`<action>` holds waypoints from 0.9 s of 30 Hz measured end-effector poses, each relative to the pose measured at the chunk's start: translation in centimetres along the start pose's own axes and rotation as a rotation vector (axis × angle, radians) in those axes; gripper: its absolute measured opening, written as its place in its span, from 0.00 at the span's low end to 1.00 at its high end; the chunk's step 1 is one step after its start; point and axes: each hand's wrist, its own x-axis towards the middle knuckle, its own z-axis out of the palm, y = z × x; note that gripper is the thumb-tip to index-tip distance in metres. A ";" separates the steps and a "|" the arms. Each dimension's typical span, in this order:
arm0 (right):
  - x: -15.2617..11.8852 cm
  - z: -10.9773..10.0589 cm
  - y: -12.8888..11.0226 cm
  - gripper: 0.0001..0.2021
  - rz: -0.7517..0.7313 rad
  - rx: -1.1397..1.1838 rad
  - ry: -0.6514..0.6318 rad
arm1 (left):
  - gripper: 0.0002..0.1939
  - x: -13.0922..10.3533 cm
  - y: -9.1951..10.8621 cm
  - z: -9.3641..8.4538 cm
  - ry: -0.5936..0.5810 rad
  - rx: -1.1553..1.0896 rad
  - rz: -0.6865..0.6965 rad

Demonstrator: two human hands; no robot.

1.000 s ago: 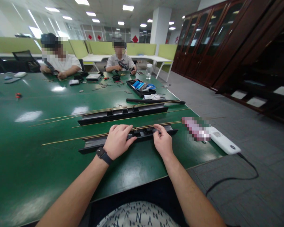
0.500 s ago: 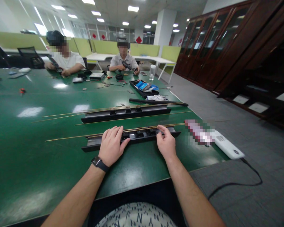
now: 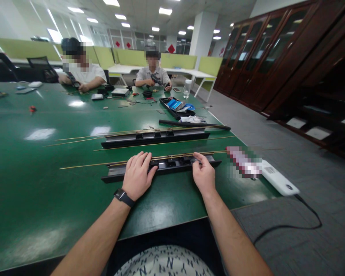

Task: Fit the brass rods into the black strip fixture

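Observation:
On the green table in front of me lies a long black channel-shaped bar (image 3: 178, 167) with dark blocks inside. Thin brass-coloured rods (image 3: 87, 166) run along its far edge and stick out past its left end. My left hand (image 3: 138, 174) spans the bar left of its middle, fingers over the far edge and thumb at the near side. Toward the right end, my right hand (image 3: 203, 174) is closed, with index finger and thumb brought near each other at the bar. Whatever lies between those fingertips is too small to make out.
A second black bar (image 3: 155, 140) with rods lies farther back. Behind it are a black tray (image 3: 172, 109) and white gloves (image 3: 192, 119). A white power bank (image 3: 278, 178) with a black cable sits at the right edge. Two people work across the table.
The whole view has shifted slightly to the right in the frame. Both hands keep nearly the same places on the bar.

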 end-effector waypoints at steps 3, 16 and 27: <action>0.0 0.0 0.1 0.21 0.000 0.005 0.008 | 0.27 -0.1 0.0 0.1 0.016 0.002 0.009; -0.1 0.0 -0.1 0.22 0.009 0.004 0.006 | 0.22 0.1 -0.6 1.2 0.141 -0.031 0.043; 0.0 0.0 0.0 0.21 0.001 0.007 0.018 | 0.25 -0.1 -0.6 1.1 0.140 -0.046 0.043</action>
